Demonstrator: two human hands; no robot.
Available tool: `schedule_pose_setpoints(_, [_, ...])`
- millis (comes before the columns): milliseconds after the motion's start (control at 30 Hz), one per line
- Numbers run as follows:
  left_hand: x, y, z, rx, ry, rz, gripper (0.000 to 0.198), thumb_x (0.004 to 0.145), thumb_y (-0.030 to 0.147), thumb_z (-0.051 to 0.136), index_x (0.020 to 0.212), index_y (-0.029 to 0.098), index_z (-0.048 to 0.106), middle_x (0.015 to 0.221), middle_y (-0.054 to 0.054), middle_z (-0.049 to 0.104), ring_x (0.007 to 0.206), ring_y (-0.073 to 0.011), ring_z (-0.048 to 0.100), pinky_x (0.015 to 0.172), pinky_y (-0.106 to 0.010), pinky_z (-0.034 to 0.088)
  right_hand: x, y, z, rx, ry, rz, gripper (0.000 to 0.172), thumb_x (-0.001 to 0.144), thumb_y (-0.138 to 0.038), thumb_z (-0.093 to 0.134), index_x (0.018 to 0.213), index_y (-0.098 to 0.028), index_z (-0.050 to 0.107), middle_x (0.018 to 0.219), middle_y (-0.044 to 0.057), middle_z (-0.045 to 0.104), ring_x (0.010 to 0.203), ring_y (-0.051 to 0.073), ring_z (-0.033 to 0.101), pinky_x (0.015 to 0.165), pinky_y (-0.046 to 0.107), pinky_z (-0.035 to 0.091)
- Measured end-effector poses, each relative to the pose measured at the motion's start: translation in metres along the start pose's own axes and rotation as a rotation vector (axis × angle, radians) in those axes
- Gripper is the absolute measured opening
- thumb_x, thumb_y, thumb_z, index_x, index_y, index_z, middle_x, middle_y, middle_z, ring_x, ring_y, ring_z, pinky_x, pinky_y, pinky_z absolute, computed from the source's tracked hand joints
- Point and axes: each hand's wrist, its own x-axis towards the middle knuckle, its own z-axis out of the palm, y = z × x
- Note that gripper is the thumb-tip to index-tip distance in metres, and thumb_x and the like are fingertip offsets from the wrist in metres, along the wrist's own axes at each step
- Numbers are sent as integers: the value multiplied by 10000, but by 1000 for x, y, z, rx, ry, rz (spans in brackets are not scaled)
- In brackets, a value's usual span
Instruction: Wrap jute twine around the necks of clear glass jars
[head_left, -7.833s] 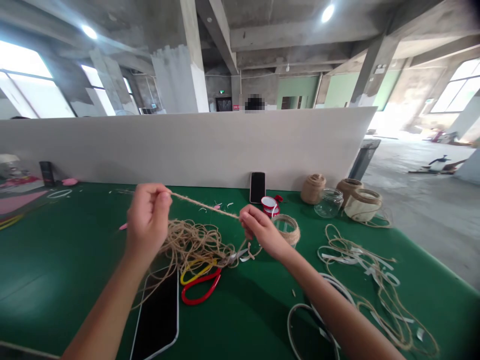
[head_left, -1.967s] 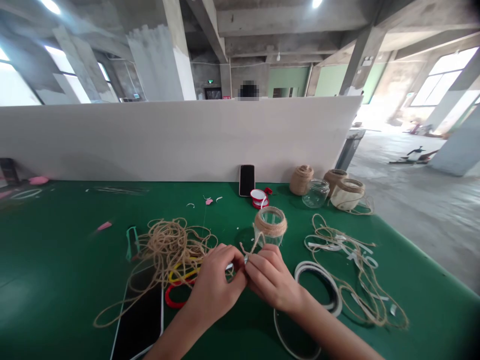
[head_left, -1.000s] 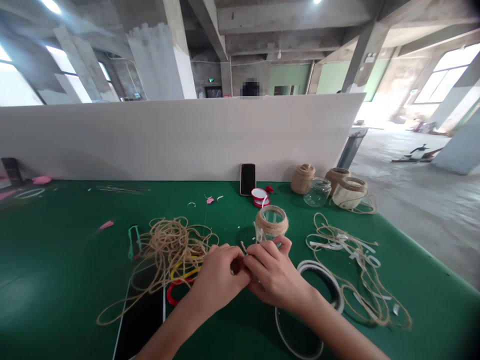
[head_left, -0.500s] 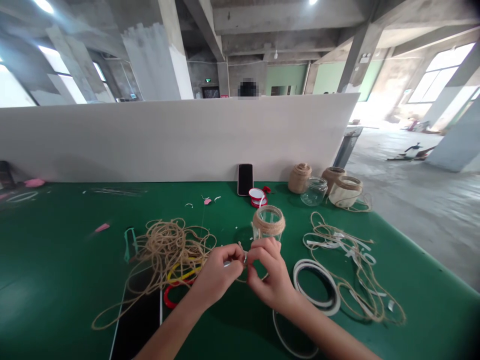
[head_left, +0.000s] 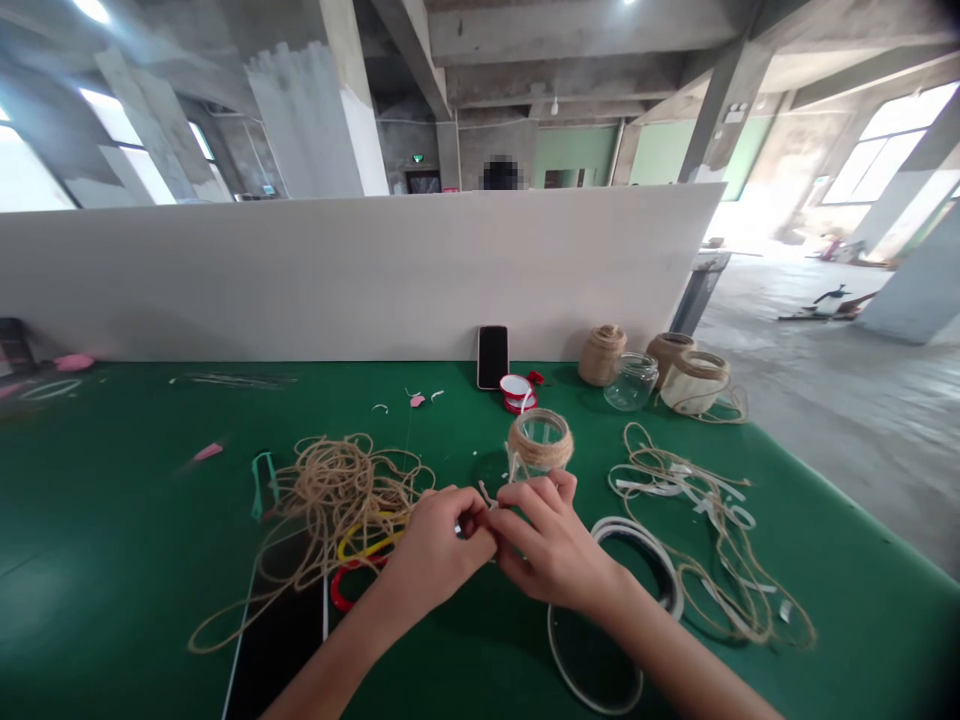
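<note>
While a twine-wrapped jar point(head_left: 541, 450) stands just beyond, left hand point(head_left: 441, 545) and right hand point(head_left: 553, 552) meet, fingertips pinching twine point(head_left: 485, 492).

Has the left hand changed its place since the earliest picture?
Yes. Judged against the upright phone, the left hand is now farther right and lower in view.

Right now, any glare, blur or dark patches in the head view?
Head view: windows blown out on both sides, floor glaring at right, lower right corner dark; head view: table has a sheen at left, pink scrap smeared, twine between the fingers small, partly hidden.
</note>
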Motion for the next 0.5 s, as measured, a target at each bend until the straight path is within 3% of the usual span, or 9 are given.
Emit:
schedule_pose_setpoints(167, [-1,1,3,-14,-1,7,109,672,145,445,571,176,418,575,36,445,586,-130,431,588,-236,326,1,-4,5,46,17,68,119,730,-137,469,817,-158,547,810,47,546,735,181,431,697,353,255])
schedule_pose_setpoints(400, [0,1,6,-323,-38,1,118,698,113,394,598,172,418,593,46,394,573,-104,375,535,-206,304,3,-12,3,262,212,258,76,705,-107,450,736,-169,480,815,36,514,729,166,450,676,319,283])
schedule_pose_setpoints(500, [1,2,6,-345,-22,18,120,701,102,388,607,175,407,610,44,396,578,-105,372,535,-207,305,1,-12,3,297,250,294,73,734,-105,453,753,-169,482,817,38,505,756,170,468,682,315,299])
